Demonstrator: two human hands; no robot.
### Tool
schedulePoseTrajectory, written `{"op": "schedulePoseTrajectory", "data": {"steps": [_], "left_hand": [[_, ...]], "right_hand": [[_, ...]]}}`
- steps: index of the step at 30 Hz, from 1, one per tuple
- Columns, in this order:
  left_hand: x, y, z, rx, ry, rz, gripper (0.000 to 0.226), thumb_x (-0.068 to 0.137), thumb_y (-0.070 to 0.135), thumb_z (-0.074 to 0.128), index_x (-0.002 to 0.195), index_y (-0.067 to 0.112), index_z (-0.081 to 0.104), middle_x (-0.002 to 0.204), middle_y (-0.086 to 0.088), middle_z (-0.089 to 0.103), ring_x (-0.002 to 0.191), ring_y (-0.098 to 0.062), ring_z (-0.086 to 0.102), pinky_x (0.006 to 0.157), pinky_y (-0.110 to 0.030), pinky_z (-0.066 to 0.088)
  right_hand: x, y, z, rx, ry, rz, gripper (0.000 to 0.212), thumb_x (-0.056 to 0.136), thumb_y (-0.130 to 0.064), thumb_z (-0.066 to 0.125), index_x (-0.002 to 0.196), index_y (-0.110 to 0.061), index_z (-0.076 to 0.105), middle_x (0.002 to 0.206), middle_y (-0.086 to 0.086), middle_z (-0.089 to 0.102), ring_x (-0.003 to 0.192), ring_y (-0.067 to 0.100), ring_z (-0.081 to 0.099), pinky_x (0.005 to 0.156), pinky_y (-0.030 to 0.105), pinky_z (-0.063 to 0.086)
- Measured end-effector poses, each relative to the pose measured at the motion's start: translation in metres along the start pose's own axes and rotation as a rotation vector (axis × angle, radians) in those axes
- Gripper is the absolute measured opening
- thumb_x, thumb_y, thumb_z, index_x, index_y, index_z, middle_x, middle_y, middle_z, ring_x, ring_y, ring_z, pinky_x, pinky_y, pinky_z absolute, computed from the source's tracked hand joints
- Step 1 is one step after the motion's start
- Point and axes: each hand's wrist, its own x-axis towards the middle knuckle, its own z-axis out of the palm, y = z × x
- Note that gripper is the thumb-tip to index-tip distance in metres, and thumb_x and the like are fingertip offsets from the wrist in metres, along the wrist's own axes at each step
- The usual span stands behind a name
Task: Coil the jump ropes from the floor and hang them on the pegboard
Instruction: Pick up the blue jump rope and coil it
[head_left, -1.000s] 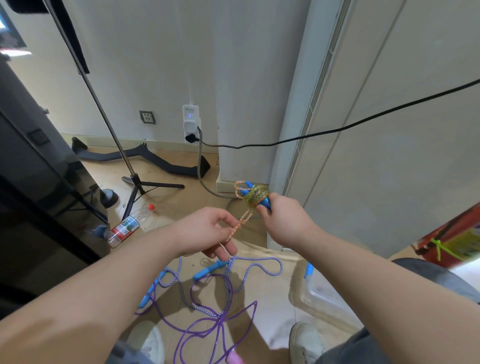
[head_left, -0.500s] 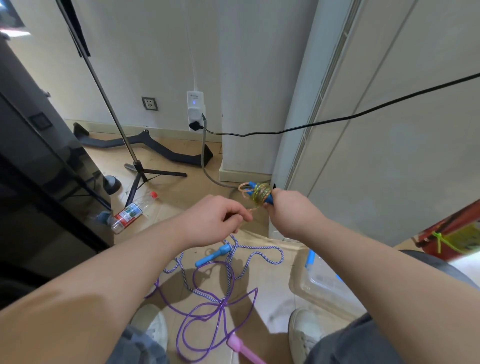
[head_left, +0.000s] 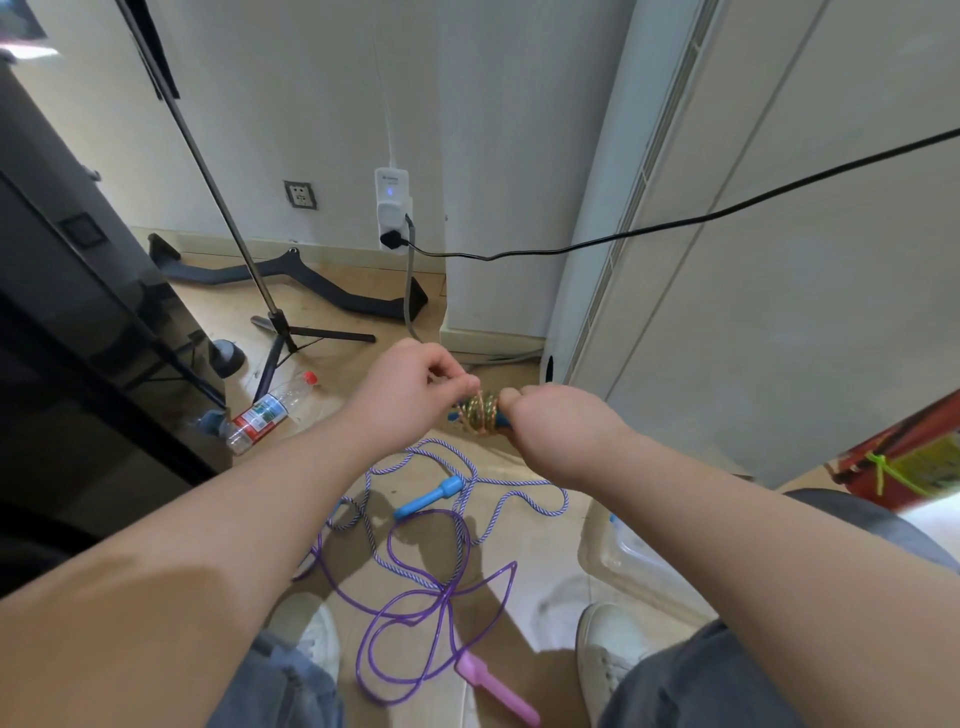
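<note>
Right hand grips coiled rope (blue handles); left hand seemingly pinches its end.

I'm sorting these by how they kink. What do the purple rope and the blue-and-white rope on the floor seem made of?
Purple rope: probably PVC or similar plastic, glossy and translucent, holding springy open loops.
Blue-and-white rope: seemingly twisted textile cord, matte, with a spiral stripe; the fibre cannot be told.
</note>
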Motion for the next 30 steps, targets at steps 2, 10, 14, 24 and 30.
{"op": "schedulePoseTrajectory", "data": {"steps": [2,10,14,24,30], "left_hand": [[0.0,-0.002,0.001,-0.214,-0.112,-0.176,0.018,0.089,0.043,0.067,0.086,0.025,0.067,0.094,-0.002,0.066,0.085,-0.016,0.062,0.071,-0.034,0.055],[-0.003,0.005,0.002,-0.57,-0.105,-0.315,0.019,0.091,0.026,0.07,0.086,0.008,0.066,0.089,-0.016,0.07,0.073,-0.019,0.069,0.075,-0.029,0.061],[-0.004,0.006,0.003,-0.497,-0.073,-0.314,0.021,0.09,0.032,0.071,0.087,0.011,0.068,0.089,-0.012,0.073,0.079,-0.02,0.072,0.074,-0.03,0.061],[-0.003,0.017,-0.006,-0.941,-0.112,-0.465,0.015,0.097,0.008,0.057,0.106,0.004,0.068,0.095,-0.016,0.072,0.08,-0.018,0.073,0.07,-0.023,0.061],[-0.005,0.014,-0.006,-0.942,-0.157,-0.498,0.027,0.092,0.0,0.061,0.108,0.019,0.068,0.097,-0.006,0.075,0.084,-0.018,0.073,0.079,-0.035,0.059]], "right_hand": [[-0.001,0.0,-0.001,0.003,0.038,-0.029,0.014,0.1,-0.02,0.047,0.113,-0.015,0.048,0.1,0.006,0.057,0.093,0.029,0.053,0.064,0.035,0.036],[-0.004,-0.001,-0.001,0.153,-0.016,0.021,0.077,0.091,-0.046,0.051,0.152,-0.008,0.022,0.13,0.01,0.053,0.124,0.031,0.047,0.095,0.042,0.047],[-0.003,-0.005,-0.012,0.342,0.158,0.044,0.093,0.084,-0.07,0.051,0.155,-0.017,0.023,0.138,0.005,0.055,0.13,0.026,0.047,0.101,0.045,0.046],[-0.001,-0.008,-0.01,0.306,0.44,-0.079,0.034,0.098,-0.027,0.053,0.128,-0.015,0.061,0.128,0.006,0.064,0.115,0.03,0.061,0.087,0.044,0.054],[0.004,-0.016,-0.01,0.109,0.443,-0.03,0.033,0.093,-0.022,0.041,0.111,-0.011,0.065,0.099,0.007,0.065,0.08,0.037,0.06,0.063,0.042,0.053]]}}
